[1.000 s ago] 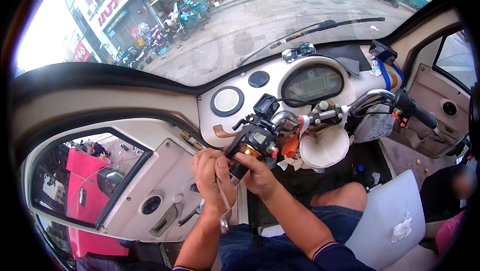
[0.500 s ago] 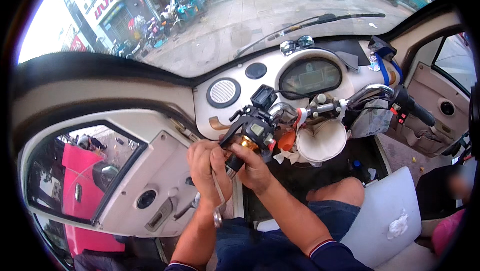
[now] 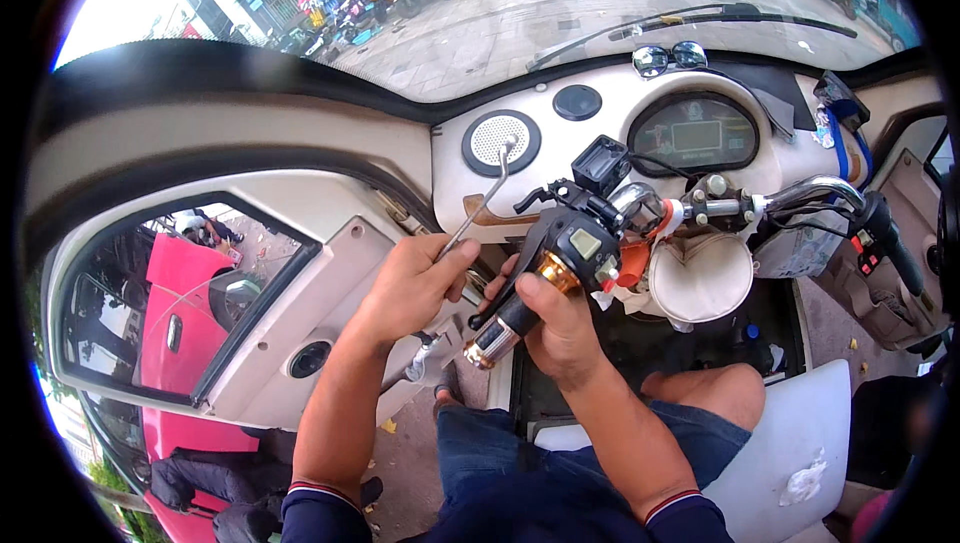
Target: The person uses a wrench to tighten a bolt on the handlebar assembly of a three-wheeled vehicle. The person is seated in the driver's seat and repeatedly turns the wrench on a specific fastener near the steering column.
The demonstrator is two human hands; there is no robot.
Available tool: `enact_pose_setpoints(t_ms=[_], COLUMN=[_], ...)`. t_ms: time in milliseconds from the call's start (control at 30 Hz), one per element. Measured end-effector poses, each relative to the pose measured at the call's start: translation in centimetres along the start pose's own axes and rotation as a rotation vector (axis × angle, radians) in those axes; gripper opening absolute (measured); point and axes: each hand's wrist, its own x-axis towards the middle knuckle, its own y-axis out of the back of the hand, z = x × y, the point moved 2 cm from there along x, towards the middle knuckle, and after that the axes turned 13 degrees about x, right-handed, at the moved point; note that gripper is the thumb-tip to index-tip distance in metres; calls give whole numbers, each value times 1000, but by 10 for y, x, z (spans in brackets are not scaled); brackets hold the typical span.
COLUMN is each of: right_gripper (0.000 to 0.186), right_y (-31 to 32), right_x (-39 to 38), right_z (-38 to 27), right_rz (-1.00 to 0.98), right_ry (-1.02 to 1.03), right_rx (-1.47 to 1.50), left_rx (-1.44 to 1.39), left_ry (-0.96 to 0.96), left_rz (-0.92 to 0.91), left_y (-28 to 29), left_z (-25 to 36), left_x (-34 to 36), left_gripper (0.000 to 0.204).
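My left hand point(image 3: 415, 283) is closed around a slim metal wrench point(image 3: 490, 188), its bent end pointing up and away in front of the round speaker. To the right of it, my right hand point(image 3: 560, 328) wraps around the left handlebar grip point(image 3: 503, 328), which is black with gold and silver metal rings. The thumb lies on top, near the gold ring. A black brake lever point(image 3: 535, 243) runs alongside the grip. Just beyond is the switch housing point(image 3: 585, 243) with its pale button. The wrench is apart from the grip.
The instrument display point(image 3: 695, 136), sunglasses point(image 3: 670, 59) and speaker point(image 3: 500, 141) are on the dashboard. A cream cloth-like cover point(image 3: 700, 278) hangs below the handlebar. At left is the door point(image 3: 340, 273); the right grip point(image 3: 898, 253) is across. A white seat point(image 3: 770, 443) lies at lower right.
My left hand has moved away from the grip, and the wrench has swung from pointing down to pointing up. My right hand stays on the grip. The view has shifted left.
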Motion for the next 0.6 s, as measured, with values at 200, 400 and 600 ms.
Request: enact_pose_setpoints(t_ms=[200,400,600], right_gripper=[29,33,47], right_y=[11,9,15], right_x=[2,3,2], right_z=[4,-1,-3], right_rz=[23,-7,-2], right_ry=[-38,-85,-97], right_rx=[28,-4,-112], left_rx=[-258,-329,-420], left_ry=[-10,-153,-219], left_rz=[-85,70,106], left_y=[0,-1,-6], left_z=[-6,-11,-16], left_x=[18,38,52], left_gripper=[41,33,31])
